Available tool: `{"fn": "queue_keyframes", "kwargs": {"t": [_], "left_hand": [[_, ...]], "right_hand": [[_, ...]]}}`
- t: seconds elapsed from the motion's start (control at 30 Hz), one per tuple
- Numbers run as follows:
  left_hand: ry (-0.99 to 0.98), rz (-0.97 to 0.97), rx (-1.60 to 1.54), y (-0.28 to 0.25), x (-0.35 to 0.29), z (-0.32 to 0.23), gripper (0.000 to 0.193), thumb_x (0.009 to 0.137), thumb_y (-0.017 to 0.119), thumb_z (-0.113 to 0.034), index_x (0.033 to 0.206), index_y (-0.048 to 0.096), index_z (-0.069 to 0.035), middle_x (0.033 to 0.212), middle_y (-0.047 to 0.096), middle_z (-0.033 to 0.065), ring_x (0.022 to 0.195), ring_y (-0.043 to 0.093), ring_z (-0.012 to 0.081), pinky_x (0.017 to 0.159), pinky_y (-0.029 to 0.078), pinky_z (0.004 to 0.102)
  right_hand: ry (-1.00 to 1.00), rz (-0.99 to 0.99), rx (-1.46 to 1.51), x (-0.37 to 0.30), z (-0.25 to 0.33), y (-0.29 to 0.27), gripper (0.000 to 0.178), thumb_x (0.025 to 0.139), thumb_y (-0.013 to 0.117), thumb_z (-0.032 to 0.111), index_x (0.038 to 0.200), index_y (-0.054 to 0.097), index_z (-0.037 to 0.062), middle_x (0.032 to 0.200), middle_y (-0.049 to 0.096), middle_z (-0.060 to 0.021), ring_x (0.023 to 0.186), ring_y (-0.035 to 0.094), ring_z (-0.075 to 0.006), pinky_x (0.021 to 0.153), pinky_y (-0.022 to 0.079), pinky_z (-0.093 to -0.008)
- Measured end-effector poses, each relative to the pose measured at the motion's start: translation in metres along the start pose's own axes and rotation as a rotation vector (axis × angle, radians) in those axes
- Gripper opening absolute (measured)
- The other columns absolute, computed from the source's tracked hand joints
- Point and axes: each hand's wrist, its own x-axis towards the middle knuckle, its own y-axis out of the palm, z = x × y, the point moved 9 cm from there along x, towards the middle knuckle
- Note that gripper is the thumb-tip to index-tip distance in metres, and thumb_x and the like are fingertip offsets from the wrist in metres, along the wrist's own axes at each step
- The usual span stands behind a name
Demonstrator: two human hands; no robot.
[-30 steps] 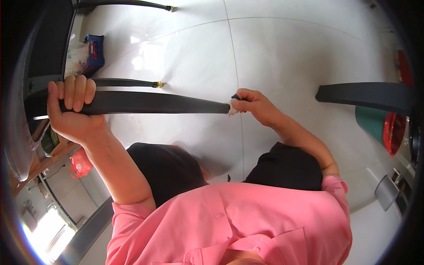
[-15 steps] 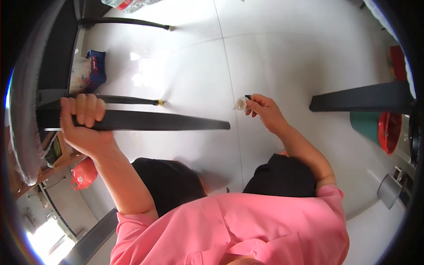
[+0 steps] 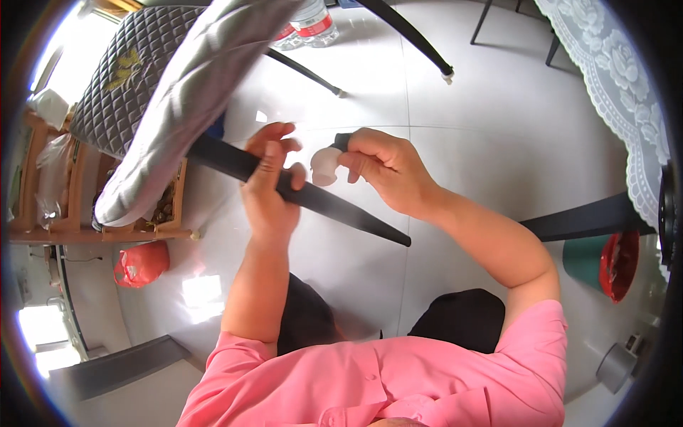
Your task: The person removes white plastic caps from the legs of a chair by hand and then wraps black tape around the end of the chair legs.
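A dark tapered chair leg (image 3: 348, 215) sticks out from a tilted chair with a grey quilted cover (image 3: 192, 92); its narrow bare end points down to the right. My left hand (image 3: 270, 181) lies against the middle of this leg, fingers spread and slightly bent, not closed tightly round it. Beside it, my right hand (image 3: 388, 167) pinches a translucent, cup-shaped chair-leg cap (image 3: 326, 165) between thumb and fingers. A small black piece (image 3: 343, 141) shows at those fingertips; its kind is unclear. The cap is apart from the leg's end.
Two more chair legs (image 3: 413, 39) with pale caps reach out at the top. Water bottles (image 3: 313, 25) stand behind the chair. At left are a wooden shelf (image 3: 71, 185) and a red bag (image 3: 142, 263); at right, a lace tablecloth (image 3: 619, 71), dark table leg (image 3: 583, 219) and green bin (image 3: 587, 260).
My left hand has loosened its grip near the leg's base and moved right along the leg. The chair has swung, tilting the leg downward. My right hand has brought the cap left.
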Motion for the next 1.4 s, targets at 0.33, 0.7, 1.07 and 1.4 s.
{"fn": "queue_keyframes", "kwargs": {"t": [0.33,0.7,1.07,1.4], "left_hand": [[-0.169,0.157,0.052,0.020,-0.023,0.038,0.020,0.087,0.059,-0.005,0.106,0.058,0.000,0.096,0.061,0.0075,0.082,0.057,0.0134,0.075,0.048,0.0279],[-0.170,0.268,0.081,0.032,-0.023,0.039,0.009,0.085,0.057,-0.003,0.092,0.052,-0.003,0.090,0.059,0.0078,0.080,0.058,0.0156,0.068,0.048,0.0278],[-0.147,0.234,0.051,0.036,-0.022,0.040,0.004,0.083,0.056,-0.001,0.084,0.052,-0.003,0.078,0.057,0.0059,0.063,0.051,0.0135,0.057,0.040,0.0258],[-0.188,0.274,-0.006,0.046,-0.027,0.048,0.014,0.084,0.060,-0.006,0.093,0.049,-0.003,0.080,0.056,0.0077,0.064,0.051,0.0136,0.057,0.040,0.0256]], "right_hand": [[0.097,0.222,0.267,-0.006,0.001,0.009,0.015,0.089,0.052,0.013,0.080,0.057,0.0025,0.076,0.053,-0.0002,0.069,0.048,-0.0095,0.066,0.041,-0.0241],[0.235,0.307,0.315,-0.013,-0.003,0.009,0.016,0.089,0.049,0.010,0.091,0.061,-0.0001,0.083,0.060,-0.0035,0.077,0.054,-0.0116,0.074,0.043,-0.0241],[0.261,0.015,0.294,-0.011,-0.019,-0.008,0.019,0.088,0.059,0.015,0.095,0.066,-0.0012,0.095,0.065,-0.0081,0.088,0.062,-0.0185,0.079,0.049,-0.0305],[0.046,-0.216,-0.241,-0.019,0.002,-0.030,0.018,0.087,0.060,0.018,0.091,0.070,0.0041,0.108,0.057,-0.0121,0.104,0.056,-0.0222,0.084,0.045,-0.0314]]}}
